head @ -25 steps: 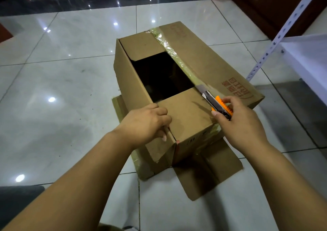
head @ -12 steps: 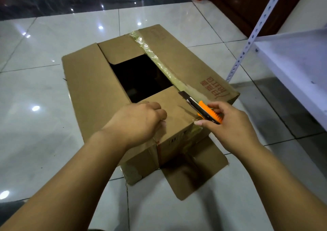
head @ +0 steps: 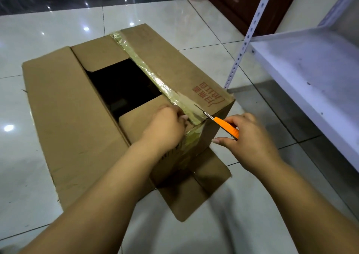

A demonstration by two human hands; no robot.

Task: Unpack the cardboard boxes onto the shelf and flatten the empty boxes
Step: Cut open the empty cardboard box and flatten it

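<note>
- Box (head: pixel 64 106) on the floor beside the shelf (head: pixel 310 75); stiff, probably light.
- My left hand (head: pixel 165 127) grips the near flap, seemingly by its taped edge.
- Right hand (head: pixel 250 139) is clamped on the knife (head: pixel 223 123).

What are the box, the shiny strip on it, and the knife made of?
The box looks like brown cardboard, matte, with raw cut edges. The strip seems to be clear plastic tape: glossy, wrinkled and yellowish. The knife, gripped by the right hand, has a thin grey blade, probably metal, and a smooth orange handle, likely plastic.
</note>
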